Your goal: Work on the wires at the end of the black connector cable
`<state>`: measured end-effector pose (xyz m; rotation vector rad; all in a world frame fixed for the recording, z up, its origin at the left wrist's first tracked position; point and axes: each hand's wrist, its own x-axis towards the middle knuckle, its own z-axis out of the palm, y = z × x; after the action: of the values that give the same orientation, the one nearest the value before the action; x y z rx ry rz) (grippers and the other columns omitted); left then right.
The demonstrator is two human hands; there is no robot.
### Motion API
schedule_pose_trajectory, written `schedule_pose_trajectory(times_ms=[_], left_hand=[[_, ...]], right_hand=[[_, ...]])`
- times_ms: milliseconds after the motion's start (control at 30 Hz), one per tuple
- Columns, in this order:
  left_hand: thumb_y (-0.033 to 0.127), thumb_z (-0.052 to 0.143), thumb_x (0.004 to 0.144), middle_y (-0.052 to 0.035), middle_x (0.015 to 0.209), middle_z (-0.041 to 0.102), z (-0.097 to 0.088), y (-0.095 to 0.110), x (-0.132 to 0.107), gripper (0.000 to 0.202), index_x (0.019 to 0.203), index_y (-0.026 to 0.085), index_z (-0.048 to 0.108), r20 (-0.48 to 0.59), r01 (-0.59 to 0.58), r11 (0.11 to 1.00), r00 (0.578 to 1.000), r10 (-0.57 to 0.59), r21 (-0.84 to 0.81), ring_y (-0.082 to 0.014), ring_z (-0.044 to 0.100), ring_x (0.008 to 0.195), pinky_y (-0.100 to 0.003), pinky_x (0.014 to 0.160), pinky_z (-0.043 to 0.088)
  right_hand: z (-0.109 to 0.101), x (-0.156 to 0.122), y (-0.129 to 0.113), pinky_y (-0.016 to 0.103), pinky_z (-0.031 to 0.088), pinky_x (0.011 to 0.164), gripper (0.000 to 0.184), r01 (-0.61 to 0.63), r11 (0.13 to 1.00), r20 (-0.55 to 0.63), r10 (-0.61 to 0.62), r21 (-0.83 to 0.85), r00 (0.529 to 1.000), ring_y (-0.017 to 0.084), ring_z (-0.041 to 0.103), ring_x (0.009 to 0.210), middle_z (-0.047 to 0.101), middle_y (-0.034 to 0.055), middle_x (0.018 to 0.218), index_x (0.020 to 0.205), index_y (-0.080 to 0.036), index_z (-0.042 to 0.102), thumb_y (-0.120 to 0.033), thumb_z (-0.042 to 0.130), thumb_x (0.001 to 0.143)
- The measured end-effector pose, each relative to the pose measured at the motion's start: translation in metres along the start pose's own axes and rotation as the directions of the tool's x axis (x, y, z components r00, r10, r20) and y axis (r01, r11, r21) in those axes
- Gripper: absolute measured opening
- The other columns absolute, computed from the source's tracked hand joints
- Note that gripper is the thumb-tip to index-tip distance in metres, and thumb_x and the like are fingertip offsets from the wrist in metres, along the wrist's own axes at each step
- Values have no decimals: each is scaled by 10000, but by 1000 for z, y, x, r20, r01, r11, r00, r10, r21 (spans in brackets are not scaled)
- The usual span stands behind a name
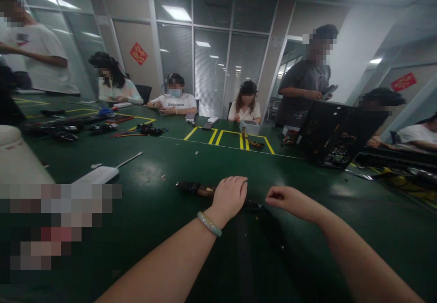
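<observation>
Covers dark tool [191, 187] with left hand [230, 196], curls right hand [287, 199] narrowly nearby; can't tell if gripping either side. Looks mid-handling; can't tell done from remaining.

A single bangle [209, 224] is circling the person's left wrist [219, 217], forming a smooth, rounded band and showing a pale grey-green tone with a faint yellowish tint. Its surface is gleaming softly along the curve. Just beyond the bangle, the left hand [230, 196] is showing bare; on the bangle's near side, the left forearm [164, 259] is broadening, uncovered. Well to the right of the bangle, the right hand [287, 199] and right forearm [358, 241] are likewise showing bare.
</observation>
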<state>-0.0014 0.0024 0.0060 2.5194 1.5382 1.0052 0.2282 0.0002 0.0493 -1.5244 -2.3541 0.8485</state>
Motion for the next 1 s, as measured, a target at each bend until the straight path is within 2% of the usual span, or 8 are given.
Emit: schedule_pose_trajectory(times_ms=[100,267,400,567,700,767,900,1000], left_hand=[[288,316,992,-42,1070,668,0,1,0,336,1094,214,627,71,-11,999,997,9,30,-204,594,992,-367,889,413],[289,408,942,-34,891,676,-2,1,1,278,889,204,668,158,-65,996,986,54,68,-211,599,875,-374,826,412],[370,497,891,-38,877,650,-6,2,0,236,859,205,663,212,-127,989,971,109,75,-222,585,873,-368,804,419],[363,546,858,-27,959,637,-13,-2,-3,199,978,237,643,283,-198,979,942,179,39,-218,583,937,-359,865,418],[475,539,868,-54,1151,609,-22,-12,-4,416,1216,247,557,310,-197,979,935,174,43,-244,553,1076,-377,948,393],[537,544,855,-68,1201,592,-28,-18,-3,532,1293,239,502,338,-172,984,929,148,42,-253,546,1102,-382,966,388],[507,569,858,-31,1109,614,-37,-26,1,412,1192,266,564,401,-147,988,904,149,-36,-219,573,1023,-337,905,430],[452,633,831,-23,1054,601,-37,-26,3,341,1107,255,588,403,-121,992,906,130,-48,-206,572,979,-321,875,439]], right_hand=[[6,-13,-4,259,413,582,339,-56,997,175,64,-47,982,197,610,711,689,24,783,848,-215,705,-542,656,773],[29,-15,-14,238,349,514,231,1,997,236,16,-72,972,169,591,639,688,17,750,784,-217,717,-436,731,713],[43,-10,-5,228,399,547,202,-4,981,179,-31,192,983,151,591,647,692,8,761,853,-201,667,-397,644,809],[53,-3,13,201,415,535,261,-18,872,64,-15,489,998,127,596,649,675,18,787,857,-167,588,-424,627,833],[52,1,18,176,347,450,328,-54,838,54,30,542,998,119,605,607,670,24,788,856,-161,558,-482,617,828],[51,1,18,175,357,456,322,-61,841,49,41,537,998,115,608,600,672,24,788,863,-159,561,-477,605,840],[53,1,20,191,425,518,275,-42,850,28,32,525,999,105,593,576,659,11,753,862,-154,573,-426,606,854],[56,2,20,200,443,535,258,-31,847,28,19,531,999,100,577,555,649,3,734,866,-155,577,-411,609,855]])
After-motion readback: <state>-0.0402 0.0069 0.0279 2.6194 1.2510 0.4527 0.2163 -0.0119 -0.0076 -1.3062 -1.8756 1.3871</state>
